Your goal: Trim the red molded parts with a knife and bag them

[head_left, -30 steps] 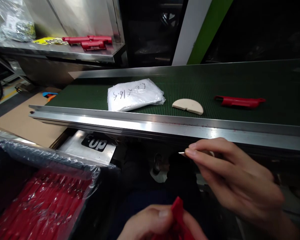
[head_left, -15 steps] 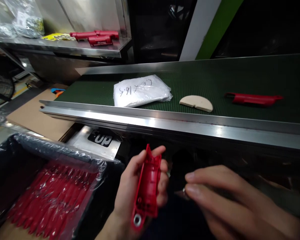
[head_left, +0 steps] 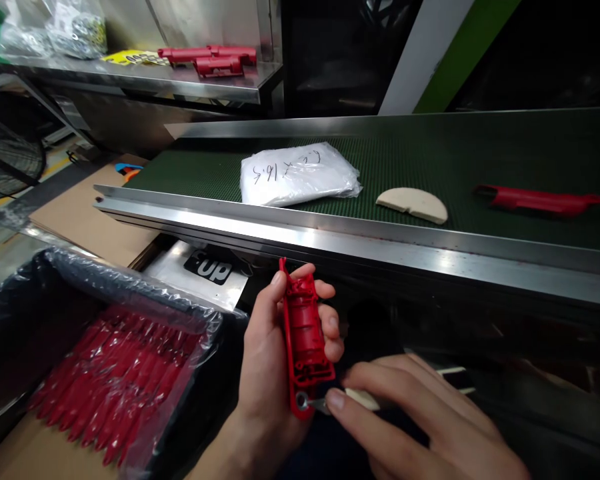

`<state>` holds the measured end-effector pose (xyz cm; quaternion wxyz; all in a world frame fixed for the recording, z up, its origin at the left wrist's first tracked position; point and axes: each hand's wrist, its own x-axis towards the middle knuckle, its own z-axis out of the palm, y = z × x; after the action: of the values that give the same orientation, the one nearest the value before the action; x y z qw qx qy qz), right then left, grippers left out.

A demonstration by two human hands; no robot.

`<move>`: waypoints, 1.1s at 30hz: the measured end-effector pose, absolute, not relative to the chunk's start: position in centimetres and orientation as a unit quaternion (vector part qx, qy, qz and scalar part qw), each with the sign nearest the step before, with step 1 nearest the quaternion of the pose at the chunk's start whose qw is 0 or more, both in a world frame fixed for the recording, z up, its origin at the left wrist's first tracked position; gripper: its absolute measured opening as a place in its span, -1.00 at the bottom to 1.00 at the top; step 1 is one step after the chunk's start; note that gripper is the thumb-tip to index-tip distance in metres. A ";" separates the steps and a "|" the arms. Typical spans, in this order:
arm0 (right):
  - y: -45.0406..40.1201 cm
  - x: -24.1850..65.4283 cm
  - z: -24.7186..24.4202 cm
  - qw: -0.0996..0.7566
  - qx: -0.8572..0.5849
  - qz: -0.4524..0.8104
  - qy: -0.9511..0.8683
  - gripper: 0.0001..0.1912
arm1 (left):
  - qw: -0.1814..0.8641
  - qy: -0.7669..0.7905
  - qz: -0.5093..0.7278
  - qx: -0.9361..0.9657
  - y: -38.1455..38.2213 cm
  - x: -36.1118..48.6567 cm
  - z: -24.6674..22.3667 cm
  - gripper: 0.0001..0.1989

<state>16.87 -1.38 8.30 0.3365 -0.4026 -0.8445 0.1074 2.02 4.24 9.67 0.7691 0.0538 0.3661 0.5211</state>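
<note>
One red plastic part (head_left: 306,327) lies lengthwise in the left hand (head_left: 265,367), which reaches up from the bottom edge, thumb along the part's left side and fingers curled around its right side. The right hand (head_left: 410,407) comes in from the lower right, its thumb and forefinger pinched on a small knife (head_left: 363,399) with a pale handle. The knife's tip points left at the metal ring (head_left: 301,400) set in the part's lower end; whether it touches cannot be told.

The held part is a glossy, open trough, hollow side up, with ribs across its inside and a narrow tip at the top. It is held in front of the conveyor (head_left: 205,163), whose green ribbed belt carries a white packet (head_left: 300,175) with handwriting, a pale half-disc (head_left: 413,205) and another red piece (head_left: 545,201).

At lower left, a dark bin (head_left: 105,273) lined with clear plastic holds rows of red pieces (head_left: 120,380). Cardboard (head_left: 90,220) lies behind it. Farther back, a metal counter (head_left: 130,79) bears more red parts (head_left: 220,65), a yellow sheet (head_left: 135,57) and clear bags (head_left: 77,30). A fan (head_left: 10,147) stands at the left edge.
</note>
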 end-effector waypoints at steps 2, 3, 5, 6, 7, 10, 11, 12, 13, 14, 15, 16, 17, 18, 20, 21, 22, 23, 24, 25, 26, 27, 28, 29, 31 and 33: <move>-1.2 17.1 8.1 0.321 -0.392 0.105 -0.856 -0.65 | 0.768 0.364 0.524 0.052 4.2 2.0 9.7 -0.70; -1.1 17.2 8.1 0.312 -0.389 0.101 -0.861 -0.65 | 0.768 0.363 0.526 0.052 4.2 2.1 9.7 -0.71; -1.2 17.5 8.3 0.303 -0.380 0.100 -0.868 -0.65 | 0.766 0.366 0.526 0.052 4.4 2.1 9.6 -0.70; -1.2 17.8 8.4 0.303 -0.379 0.110 -0.867 -0.65 | 0.764 0.370 0.526 0.053 4.4 2.1 9.6 -0.70; -1.2 18.1 8.6 0.309 -0.381 0.120 -0.863 -0.64 | 0.761 0.375 0.528 0.052 4.5 2.1 9.5 -0.70; -0.4 19.9 9.3 0.335 -0.405 0.104 -0.845 -0.60 | 0.744 0.382 0.547 0.033 4.8 2.0 9.4 -0.70; 0.3 20.8 9.6 0.341 -0.424 0.066 -0.837 -0.58 | 0.737 0.388 0.553 0.025 4.9 1.9 9.5 -0.71; 1.2 21.9 9.9 0.348 -0.445 0.016 -0.825 -0.55 | 0.729 0.400 0.555 0.017 5.0 1.8 9.5 -0.73; 2.4 23.1 10.3 0.351 -0.470 -0.032 -0.810 -0.53 | 0.719 0.418 0.556 0.011 5.1 1.6 9.6 -0.75; 3.8 24.5 10.7 0.353 -0.495 -0.078 -0.790 -0.52 | 0.706 0.441 0.554 0.004 5.2 1.4 9.7 -0.77; 5.2 26.0 11.2 0.354 -0.519 -0.119 -0.769 -0.52 | 0.691 0.470 0.550 -0.008 5.3 1.2 9.8 -0.79; 6.6 27.5 11.8 0.349 -0.537 -0.147 -0.754 -0.54 | 0.678 0.495 0.543 -0.020 5.3 0.9 9.8 -0.81; 7.9 29.1 12.4 0.336 -0.551 -0.167 -0.746 -0.57 | 0.670 0.514 0.535 -0.027 5.4 0.7 9.7 -0.82; 9.2 30.6 13.0 0.318 -0.561 -0.179 -0.743 -0.60 | 0.665 0.525 0.530 -0.029 5.5 0.5 9.6 -0.83; 11.3 33.6 13.9 0.276 -0.567 -0.196 -0.751 -0.63 | 0.664 0.525 0.532 -0.023 5.5 0.2 9.2 -0.83; 12.3 34.9 14.1 0.257 -0.566 -0.200 -0.757 -0.64 | 0.666 0.517 0.538 -0.016 5.5 0.1 9.1 -0.83; 13.2 36.2 14.2 0.239 -0.563 -0.202 -0.765 -0.65 | 0.667 0.506 0.546 -0.012 5.4 0.1 9.0 -0.83; 14.2 37.4 14.1 0.224 -0.559 -0.202 -0.772 -0.65 | 0.667 0.501 0.552 -0.013 5.2 0.2 8.9 -0.85; 15.2 38.4 13.9 0.212 -0.552 -0.200 -0.781 -0.65 | 0.668 0.495 0.555 -0.014 5.1 0.2 8.9 -0.87; 16.1 39.3 13.7 0.205 -0.545 -0.196 -0.789 -0.68 | 0.671 0.491 0.556 -0.016 4.9 0.3 8.9 -0.90; 17.0 39.9 13.4 0.203 -0.538 -0.190 -0.796 -0.73 | 0.673 0.489 0.554 -0.018 4.8 0.3 8.9 -0.92; 17.8 40.3 13.2 0.204 -0.531 -0.182 -0.802 -0.76 | 0.676 0.485 0.554 -0.017 4.6 0.4 8.9 -0.93; 18.4 40.4 13.0 0.209 -0.525 -0.172 -0.807 -0.76 | 0.677 0.481 0.557 -0.016 4.4 0.4 8.9 -0.93; 18.7 40.2 12.9 0.218 -0.522 -0.162 -0.808 -0.75 | 0.677 0.478 0.559 -0.014 4.3 0.3 8.8 -0.93; 18.1 38.5 12.8 0.249 -0.521 -0.144 -0.803 -0.71 | 0.677 0.476 0.561 -0.016 4.0 0.3 8.6 -0.92; 15.9 35.3 12.8 0.284 -0.518 -0.120 -0.798 -0.69 | 0.677 0.481 0.556 -0.032 3.9 0.4 8.2 -0.93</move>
<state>35.31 15.86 12.82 0.2843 -0.5177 -0.7980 -0.1201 0.37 3.85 8.24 0.6769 -0.0325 0.4815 0.5558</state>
